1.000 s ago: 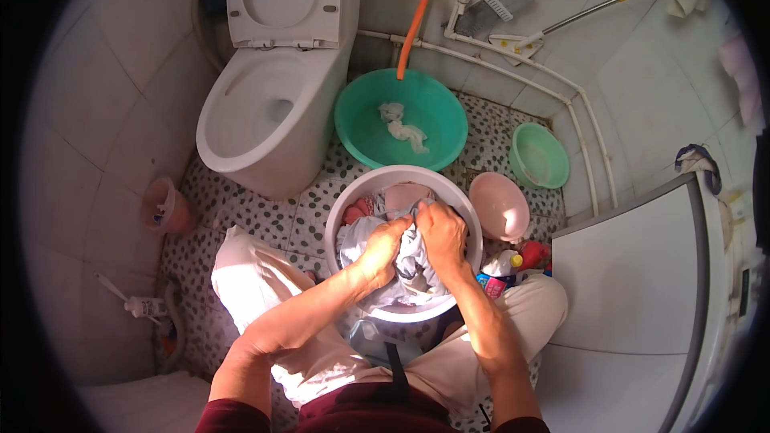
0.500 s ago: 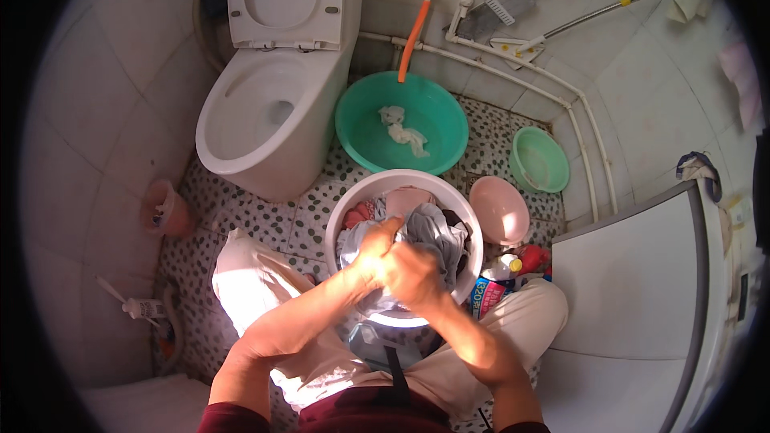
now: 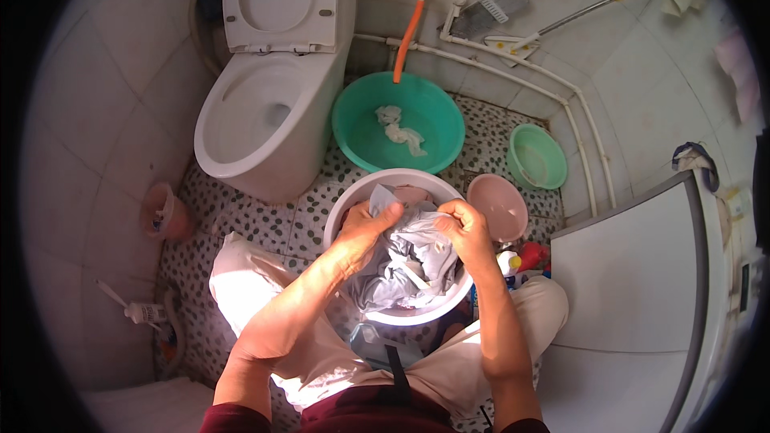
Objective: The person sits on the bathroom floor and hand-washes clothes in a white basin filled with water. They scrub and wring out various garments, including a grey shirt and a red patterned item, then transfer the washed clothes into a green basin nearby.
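Between my knees stands a pale round basin [image 3: 411, 318] heaped with wet-looking clothes. A light grey garment [image 3: 413, 252] lies bunched on top, with a pale strip across it. My left hand [image 3: 365, 232] grips the garment near the basin's left side, thumb over the cloth. At the right side, my right hand [image 3: 467, 228] pinches another part of it between thumb and fingers. The cloth spreads loosely between the two hands, just above the heap. Pinkish fabric [image 3: 413, 195] shows behind it at the basin's far edge. The garment's kind cannot be made out.
Beyond stands a green basin [image 3: 353, 132] of water with white cloth [image 3: 401, 135], under an orange hose [image 3: 407, 42]. A toilet [image 3: 301, 152] is far left. To the right are a pink basin [image 3: 497, 204], a small green basin [image 3: 536, 160], bottles [image 3: 508, 263] and a white appliance [image 3: 626, 273].
My hands were together over the middle of the basin; now they are apart, left and right. The grey garment, bunched before, is spread between them.
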A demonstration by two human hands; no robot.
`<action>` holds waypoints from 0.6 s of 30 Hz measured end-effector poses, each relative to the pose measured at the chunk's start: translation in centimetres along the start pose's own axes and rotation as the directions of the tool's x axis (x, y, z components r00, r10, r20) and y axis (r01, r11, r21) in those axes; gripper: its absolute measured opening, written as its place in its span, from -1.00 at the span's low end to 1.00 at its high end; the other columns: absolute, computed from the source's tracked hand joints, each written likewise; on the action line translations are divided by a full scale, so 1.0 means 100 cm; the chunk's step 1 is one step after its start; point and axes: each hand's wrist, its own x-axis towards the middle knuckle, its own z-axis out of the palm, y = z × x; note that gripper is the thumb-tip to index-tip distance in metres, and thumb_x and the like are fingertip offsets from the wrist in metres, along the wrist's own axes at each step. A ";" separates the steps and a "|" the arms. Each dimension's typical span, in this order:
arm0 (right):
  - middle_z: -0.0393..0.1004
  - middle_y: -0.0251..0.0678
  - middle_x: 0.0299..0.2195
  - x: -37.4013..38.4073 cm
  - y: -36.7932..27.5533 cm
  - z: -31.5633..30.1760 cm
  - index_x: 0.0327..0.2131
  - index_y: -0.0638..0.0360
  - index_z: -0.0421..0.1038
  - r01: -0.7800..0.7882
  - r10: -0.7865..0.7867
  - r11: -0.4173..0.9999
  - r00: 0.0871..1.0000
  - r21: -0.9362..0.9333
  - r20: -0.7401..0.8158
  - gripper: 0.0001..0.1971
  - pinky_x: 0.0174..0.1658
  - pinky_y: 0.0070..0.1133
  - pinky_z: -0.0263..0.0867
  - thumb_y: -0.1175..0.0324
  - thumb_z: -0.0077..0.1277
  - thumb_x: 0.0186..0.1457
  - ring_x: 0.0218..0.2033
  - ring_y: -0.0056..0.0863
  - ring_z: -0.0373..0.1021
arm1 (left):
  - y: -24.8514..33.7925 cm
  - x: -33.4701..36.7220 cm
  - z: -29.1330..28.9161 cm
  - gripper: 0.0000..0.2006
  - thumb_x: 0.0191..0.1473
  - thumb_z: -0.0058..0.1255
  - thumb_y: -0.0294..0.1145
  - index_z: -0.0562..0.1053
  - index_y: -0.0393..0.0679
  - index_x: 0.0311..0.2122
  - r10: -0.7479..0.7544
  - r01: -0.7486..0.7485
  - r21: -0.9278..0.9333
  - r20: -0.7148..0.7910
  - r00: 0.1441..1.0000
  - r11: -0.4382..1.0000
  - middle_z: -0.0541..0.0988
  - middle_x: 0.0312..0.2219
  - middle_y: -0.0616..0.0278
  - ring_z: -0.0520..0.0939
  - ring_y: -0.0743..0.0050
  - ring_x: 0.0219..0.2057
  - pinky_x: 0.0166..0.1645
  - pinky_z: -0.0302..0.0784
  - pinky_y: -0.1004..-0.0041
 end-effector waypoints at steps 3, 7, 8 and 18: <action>0.51 -0.32 -0.48 -0.002 -0.007 -0.003 -0.41 0.36 0.48 0.009 0.000 0.989 0.998 -0.151 0.058 -0.80 -0.36 -0.65 0.30 0.39 0.23 0.01 -0.44 -0.67 0.38 | 0.006 0.000 -0.003 -0.66 0.07 0.20 -0.39 0.47 -0.29 -0.06 0.076 -0.076 0.052 0.009 0.997 0.996 0.60 -0.19 0.17 0.60 0.43 -0.22 -0.05 0.50 0.41; 0.50 -0.34 -0.51 0.003 0.001 -0.003 -0.39 0.32 0.50 0.309 -0.329 0.932 0.941 -0.188 -0.082 -0.85 -0.38 -0.65 0.30 0.44 0.22 0.01 -0.48 -0.64 0.38 | 0.013 0.001 -0.002 -0.66 0.07 0.18 -0.42 0.44 -0.23 -0.05 0.052 -0.049 -0.079 0.031 0.998 0.996 0.58 -0.13 0.16 0.57 0.44 -0.10 0.01 0.48 0.38; 0.48 -0.37 -0.51 0.003 -0.001 -0.002 -0.40 0.32 0.49 0.291 -0.315 0.939 0.942 -0.183 -0.114 -0.87 -0.38 -0.65 0.28 0.46 0.20 0.02 -0.48 -0.66 0.35 | 0.011 0.001 0.000 -0.67 0.08 0.16 -0.42 0.44 -0.22 -0.04 0.056 -0.054 -0.107 0.016 0.998 0.993 0.57 -0.12 0.16 0.57 0.43 -0.10 0.02 0.48 0.37; 0.25 -0.31 -0.65 -0.025 0.032 0.094 -0.64 0.10 0.34 0.715 -0.762 0.399 0.607 -0.575 0.226 -0.70 -0.55 -0.38 0.28 0.19 0.18 -0.02 -0.61 -0.34 0.38 | -0.078 0.032 -0.052 -0.51 0.23 -0.22 0.18 0.42 -0.06 -0.42 -0.265 0.264 -0.146 0.011 0.964 0.954 0.44 -0.60 0.35 0.43 0.48 -0.60 -0.45 0.40 0.45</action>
